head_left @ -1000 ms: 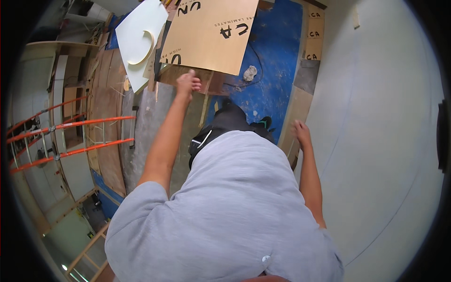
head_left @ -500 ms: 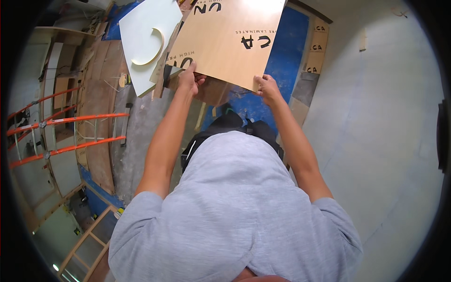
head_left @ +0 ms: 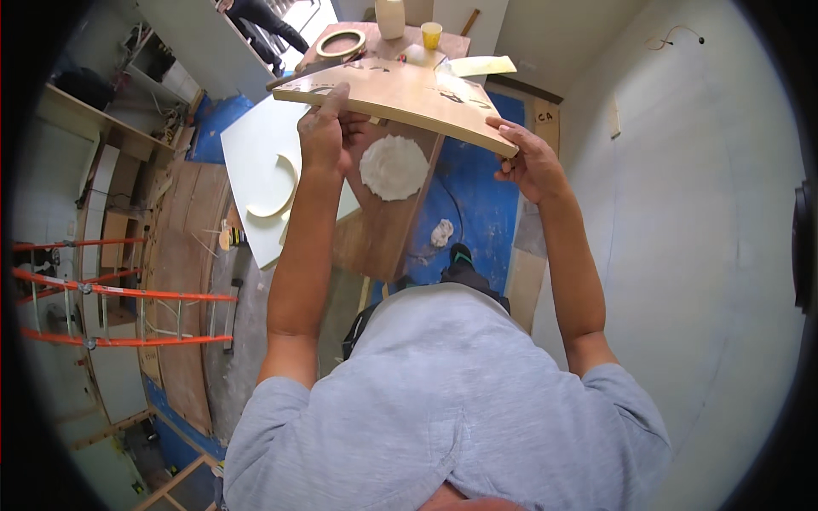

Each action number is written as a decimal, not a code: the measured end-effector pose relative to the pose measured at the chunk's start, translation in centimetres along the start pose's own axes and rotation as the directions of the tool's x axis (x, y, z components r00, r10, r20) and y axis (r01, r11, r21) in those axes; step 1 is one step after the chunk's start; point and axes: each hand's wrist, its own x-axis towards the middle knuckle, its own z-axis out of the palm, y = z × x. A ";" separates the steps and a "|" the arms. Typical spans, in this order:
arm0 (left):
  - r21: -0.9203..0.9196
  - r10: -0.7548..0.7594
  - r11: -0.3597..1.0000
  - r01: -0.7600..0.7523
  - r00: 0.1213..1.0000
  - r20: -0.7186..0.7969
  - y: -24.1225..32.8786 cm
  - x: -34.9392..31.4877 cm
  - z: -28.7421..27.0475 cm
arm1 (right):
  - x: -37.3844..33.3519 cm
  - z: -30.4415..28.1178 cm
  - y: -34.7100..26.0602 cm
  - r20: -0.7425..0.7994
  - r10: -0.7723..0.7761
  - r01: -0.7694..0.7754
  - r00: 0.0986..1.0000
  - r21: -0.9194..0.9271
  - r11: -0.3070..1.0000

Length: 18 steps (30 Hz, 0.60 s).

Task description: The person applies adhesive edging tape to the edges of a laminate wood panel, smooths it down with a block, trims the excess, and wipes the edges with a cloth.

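Note:
A wood-coloured laminate panel (head_left: 409,95) with dark hand-drawn marks is held up in front of me, tilted so its long near edge shows. My left hand (head_left: 327,140) grips that edge near the left end, thumb on top and fingers beneath. At the right corner my right hand (head_left: 530,162) pinches the panel the same way. Under it stands a brown wooden worktop (head_left: 371,243) bearing a round, rough-edged white piece (head_left: 394,168). Beside my left forearm lies a white board (head_left: 247,140) with a curved cream strip (head_left: 290,183) on it.
Beyond the panel are a ring-shaped roll (head_left: 341,43), a pale jug (head_left: 390,19) and a yellow cup (head_left: 432,35). An orange ladder (head_left: 128,295) is at left. Blue sheeting (head_left: 486,200) covers floor at right, beside a pale wall (head_left: 673,255). Another person's dark-clad legs (head_left: 268,24) show far off.
Both hands have raised and tipped the panel, so its near edge now faces me. The round white piece on the worktop has come into sight, along with the far items and the other person.

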 end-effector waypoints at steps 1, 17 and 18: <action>0.011 0.000 1.000 0.000 1.000 0.004 0.5 0.4 0.7 | 0.3 -0.3 -0.7 0.009 -0.008 0.008 1.000 0.000 1.000; -0.010 0.037 0.999 -0.036 0.994 0.102 4.0 5.2 5.2 | 3.3 -3.5 -5.1 0.236 -0.243 0.268 0.941 -0.077 0.960; -0.007 0.032 0.999 -0.031 0.991 0.132 4.3 5.5 5.6 | 3.5 -3.4 -5.5 0.198 -0.281 0.315 0.939 -0.169 0.934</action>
